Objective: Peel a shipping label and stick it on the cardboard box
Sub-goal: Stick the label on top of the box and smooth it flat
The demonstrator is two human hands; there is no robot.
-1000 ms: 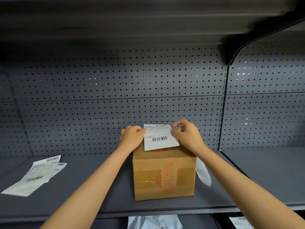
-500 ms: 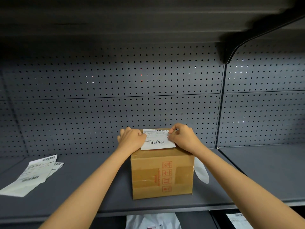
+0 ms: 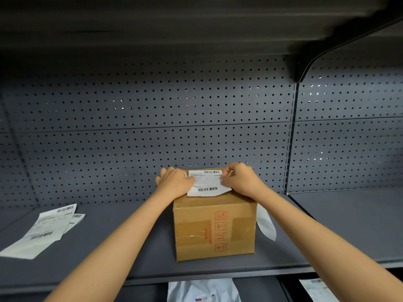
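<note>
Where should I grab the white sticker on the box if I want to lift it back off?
Probably the shipping label is best taken at its near right corner, pinched from the front right. That corner curls up off the cardboard box top, so fingers could slip under it. The left hand covers the left edge, and the right hand the far right corner.

Shelf [image 3: 338,225] right of the cardboard box [image 3: 214,227] was wide open, plenty of room. Left side had loose labels [image 3: 43,229] lying around. Upper shelf [image 3: 196,29] hung overhead, and the white backing sheet [image 3: 266,225] seemed wedged beside the box.
</note>
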